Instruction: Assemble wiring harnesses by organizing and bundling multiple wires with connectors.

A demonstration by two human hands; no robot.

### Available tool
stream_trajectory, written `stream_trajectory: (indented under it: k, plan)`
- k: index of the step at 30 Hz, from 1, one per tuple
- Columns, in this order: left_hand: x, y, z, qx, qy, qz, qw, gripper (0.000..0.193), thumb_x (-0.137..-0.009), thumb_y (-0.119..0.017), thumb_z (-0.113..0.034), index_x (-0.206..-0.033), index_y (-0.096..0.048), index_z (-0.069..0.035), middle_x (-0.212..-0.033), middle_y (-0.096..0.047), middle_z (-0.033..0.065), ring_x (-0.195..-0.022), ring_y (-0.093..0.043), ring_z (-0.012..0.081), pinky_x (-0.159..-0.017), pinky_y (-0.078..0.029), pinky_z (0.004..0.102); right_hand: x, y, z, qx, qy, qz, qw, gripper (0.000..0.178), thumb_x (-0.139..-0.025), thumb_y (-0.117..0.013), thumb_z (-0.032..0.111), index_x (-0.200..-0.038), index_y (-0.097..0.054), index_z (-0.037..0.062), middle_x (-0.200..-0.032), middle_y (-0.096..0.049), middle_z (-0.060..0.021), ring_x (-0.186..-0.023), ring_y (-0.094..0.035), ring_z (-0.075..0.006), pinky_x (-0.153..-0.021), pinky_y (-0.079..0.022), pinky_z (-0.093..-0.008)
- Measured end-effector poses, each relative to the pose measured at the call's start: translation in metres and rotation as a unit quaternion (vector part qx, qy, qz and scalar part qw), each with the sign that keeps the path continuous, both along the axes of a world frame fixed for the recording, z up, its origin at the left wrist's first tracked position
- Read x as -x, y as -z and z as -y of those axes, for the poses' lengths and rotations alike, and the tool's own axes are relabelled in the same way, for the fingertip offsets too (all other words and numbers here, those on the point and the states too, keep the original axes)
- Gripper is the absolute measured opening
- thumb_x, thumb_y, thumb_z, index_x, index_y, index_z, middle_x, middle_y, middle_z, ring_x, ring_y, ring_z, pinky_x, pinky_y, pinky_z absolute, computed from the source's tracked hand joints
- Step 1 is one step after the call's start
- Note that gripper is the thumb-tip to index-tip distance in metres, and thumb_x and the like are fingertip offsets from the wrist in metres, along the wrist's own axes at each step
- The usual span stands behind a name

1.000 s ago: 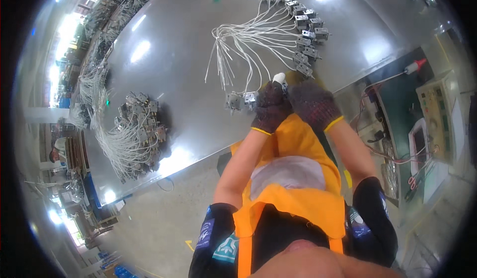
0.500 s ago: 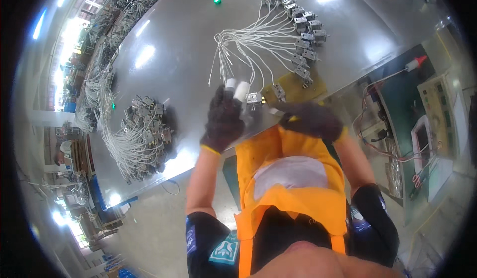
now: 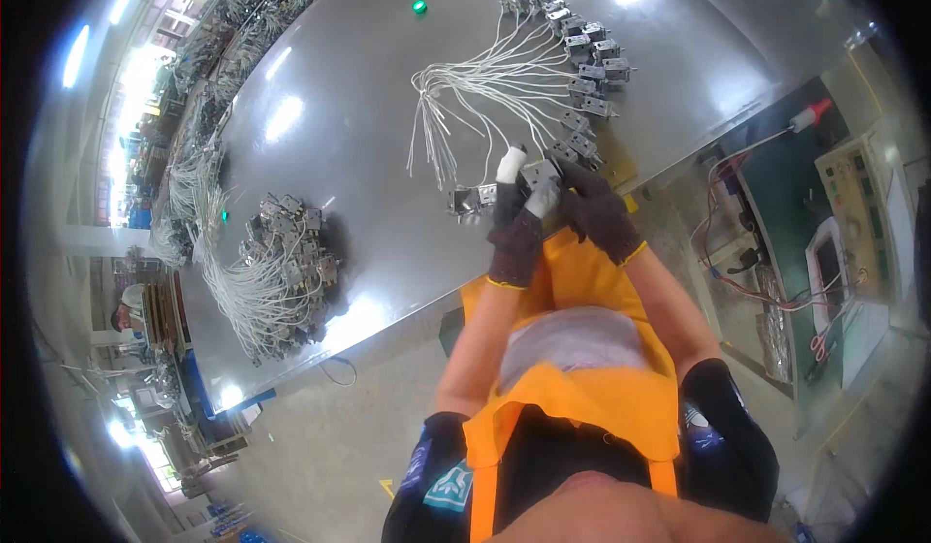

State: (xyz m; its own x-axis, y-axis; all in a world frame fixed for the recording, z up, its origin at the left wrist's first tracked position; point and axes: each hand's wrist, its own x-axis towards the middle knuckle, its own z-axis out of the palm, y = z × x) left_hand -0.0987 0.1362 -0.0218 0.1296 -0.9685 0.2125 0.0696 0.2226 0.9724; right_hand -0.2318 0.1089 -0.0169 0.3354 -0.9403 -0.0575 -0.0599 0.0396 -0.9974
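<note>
Silvery and boxy, the metal unit (image 3: 541, 174) over the grey metal table (image 3: 359, 136), pinched in the nearly closed, dark-gloved left hand (image 3: 516, 235) beside the curled, dark-gloved right hand (image 3: 596, 215), whose hold is unclear, should be stiff, light and best gripped by its flat sides.

Workshop floor, factory kind, around me. Metal-topped bench (image 3: 359, 107); white-wired metal parts (image 3: 589, 85) in batches; more wired stock (image 3: 202, 111) heaped alongside; beige instrument panel (image 3: 853, 215) rightward; strip light (image 3: 76, 55); worker's orange apron (image 3: 582, 388).
</note>
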Motion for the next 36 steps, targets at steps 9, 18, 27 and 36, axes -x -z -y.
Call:
stream_trajectory:
  k: [9,18,27,36]
  plan:
    - [-0.039,0.019,0.010,-0.118,-0.013,-0.159,0.980,0.050,-0.095,-0.059,-0.023,-0.139,-0.042,-0.006,-0.123,-0.054,0.0060,-0.106,-0.052,0.0142,-0.092,-0.044,0.0308,0.023,0.016,0.047,0.244,0.002,-0.146,0.959,0.051,-0.083,-0.061,0.020,-0.132,-0.054,0.0085,-0.107,-0.066,-0.0143,-0.096,-0.062,-0.0212,-0.085,-0.048,-0.0345]
    - [-0.010,0.027,0.014,0.033,-0.117,0.167,0.978,0.042,-0.089,-0.064,-0.013,-0.126,-0.049,0.001,-0.093,-0.057,0.0064,-0.084,-0.054,0.0155,-0.074,-0.046,0.0308,0.044,0.014,0.044,0.198,-0.076,-0.200,0.957,0.040,-0.084,-0.060,0.022,-0.123,-0.059,0.0088,-0.128,-0.059,-0.0123,-0.111,-0.059,-0.0293,-0.095,-0.046,-0.0360]
    - [0.009,0.025,0.025,0.042,-0.139,0.390,0.909,0.061,-0.077,-0.077,-0.023,-0.125,-0.048,0.001,-0.102,-0.059,0.0200,-0.089,-0.060,0.0356,-0.078,-0.050,0.0432,0.058,-0.006,0.038,0.259,-0.119,-0.270,0.920,0.033,-0.086,-0.059,0.016,-0.118,-0.062,0.0084,-0.126,-0.060,-0.0094,-0.106,-0.062,-0.0277,-0.087,-0.052,-0.0370]
    - [-0.004,0.069,0.043,0.048,-0.049,0.375,0.924,0.057,-0.069,-0.076,-0.021,-0.118,-0.054,0.000,-0.095,-0.061,0.0198,-0.084,-0.061,0.0376,-0.072,-0.049,0.0431,0.034,-0.032,0.022,0.399,-0.092,-0.400,0.820,0.021,-0.085,-0.056,0.022,-0.097,-0.066,0.0078,-0.083,-0.066,-0.0156,-0.080,-0.064,-0.0341,-0.074,-0.051,-0.0440]
